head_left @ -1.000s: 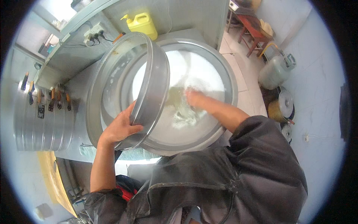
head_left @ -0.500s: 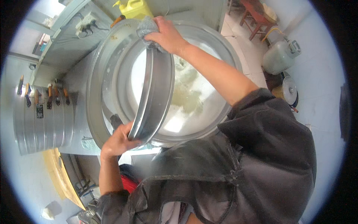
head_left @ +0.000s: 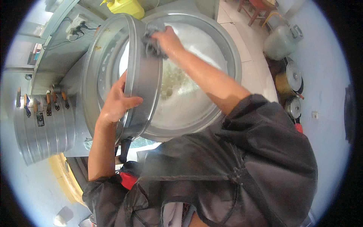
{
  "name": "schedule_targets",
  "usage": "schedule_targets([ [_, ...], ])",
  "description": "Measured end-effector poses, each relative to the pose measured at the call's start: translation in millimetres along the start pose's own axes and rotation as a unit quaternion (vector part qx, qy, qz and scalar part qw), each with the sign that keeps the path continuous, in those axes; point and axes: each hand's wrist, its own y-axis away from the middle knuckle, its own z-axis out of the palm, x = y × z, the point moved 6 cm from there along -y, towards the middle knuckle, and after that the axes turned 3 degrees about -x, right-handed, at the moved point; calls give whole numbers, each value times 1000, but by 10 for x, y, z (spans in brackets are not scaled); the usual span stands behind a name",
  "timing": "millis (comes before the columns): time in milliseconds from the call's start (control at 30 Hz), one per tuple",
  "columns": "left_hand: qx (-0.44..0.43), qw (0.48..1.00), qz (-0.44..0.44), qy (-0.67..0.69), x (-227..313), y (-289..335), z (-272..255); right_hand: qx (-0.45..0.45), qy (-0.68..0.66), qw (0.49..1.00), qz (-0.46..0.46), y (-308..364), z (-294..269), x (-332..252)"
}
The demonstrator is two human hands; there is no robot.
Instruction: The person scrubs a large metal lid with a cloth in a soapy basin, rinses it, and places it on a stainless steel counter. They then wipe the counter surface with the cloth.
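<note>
A round metal steamer tier (head_left: 149, 81) is tilted up on its side over the left part of a wide metal basin (head_left: 231, 56). My left hand (head_left: 114, 101) grips the tier's rim, thumb across the outer wall and fingers toward the inside. A dark handle (head_left: 124, 145) sticks out at the tier's lower end. In my right hand (head_left: 168, 42) is a bunched grey cloth (head_left: 152, 39), pressed against the outer wall near the top. Cloudy, foamy water (head_left: 189, 94) lies in the basin.
Stacked steamer tiers (head_left: 45, 128) with wooden handles stand at the left. Behind the basin is a yellow jug (head_left: 124, 7), near a power strip (head_left: 77, 26). On the right are a gas cylinder (head_left: 281, 41), lidded pots (head_left: 293, 75) and a red stool (head_left: 257, 9).
The steamer tier has turned and shifted left. My left hand has moved up along its rim from the lower end. My right hand has brought the cloth from the top edge onto the outer wall.
</note>
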Motion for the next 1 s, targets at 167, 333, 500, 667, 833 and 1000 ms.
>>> schedule_targets([
  [167,21,999,-18,-22,17,-131,7,-158,-305,905,253,195,50,75],
  [333,45,999,20,-23,142,-661,-131,-259,-189,886,334,1141,102,437],
  [500,38,997,-2,67,165,-769,-174,-333,427,840,30,1262,25,472],
  [667,-9,996,11,93,61,-264,-161,-395,711,532,-235,1428,114,818],
  [833,-49,998,28,-36,-45,107,-101,-433,607,662,-71,1087,4,1336],
  [1000,-72,997,-4,-13,-225,334,-136,-232,311,922,-1,476,-489,495],
])
